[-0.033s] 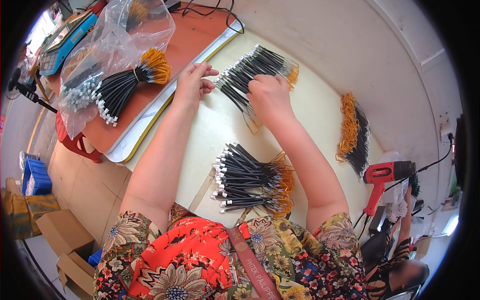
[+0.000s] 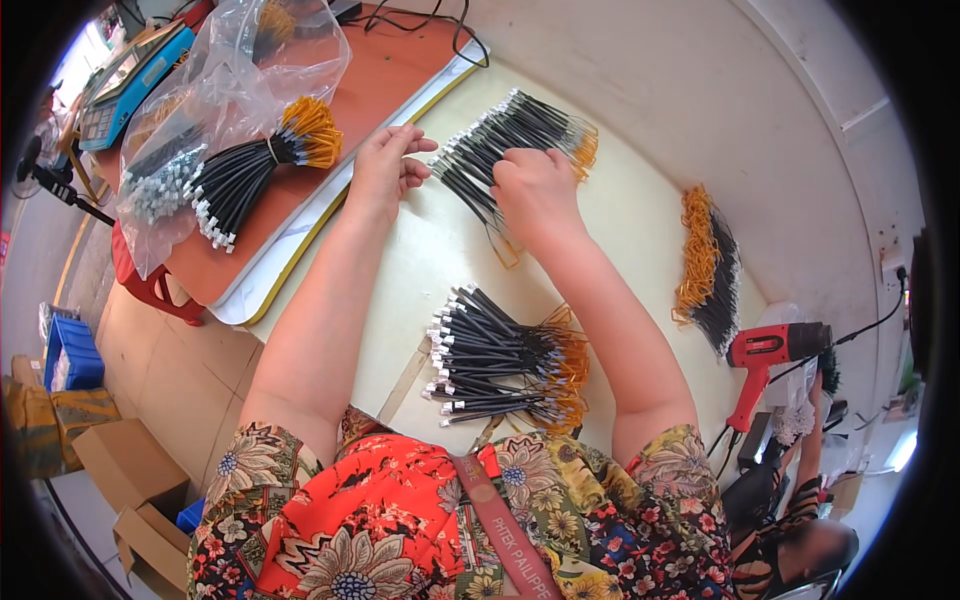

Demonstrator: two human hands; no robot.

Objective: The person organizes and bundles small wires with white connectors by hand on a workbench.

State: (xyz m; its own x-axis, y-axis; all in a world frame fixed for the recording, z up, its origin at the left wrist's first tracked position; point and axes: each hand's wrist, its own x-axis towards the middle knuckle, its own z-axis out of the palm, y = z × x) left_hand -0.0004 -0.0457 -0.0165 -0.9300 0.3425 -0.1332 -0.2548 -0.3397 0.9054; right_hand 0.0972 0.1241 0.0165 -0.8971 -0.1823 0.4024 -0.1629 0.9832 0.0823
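Slim black cables with white connectors at one end and orange wire loops at the other lie side by side in a row (image 2: 505,135) on the pale table. My left hand (image 2: 385,170) is at the row's left side, fingers apart, their tips close to the white connectors, holding nothing I can see. Over the near part of the row, my right hand (image 2: 535,190) is closed, its knuckles up; the hand hides whatever its fingers grip. A second pile of the same cables (image 2: 510,355) lies nearer to me, between my forearms.
Another cable bundle (image 2: 708,265) lies at the right by the wall, beside a red heat gun (image 2: 765,350). On the red-brown surface at the left are a tied cable bundle (image 2: 245,185), a clear plastic bag (image 2: 315,55) and a blue scale (image 2: 135,85). Cardboard boxes (image 2: 130,460) stand below.
My right hand has shifted very slightly to the left over the cable row. My left hand and the cable piles look the same.
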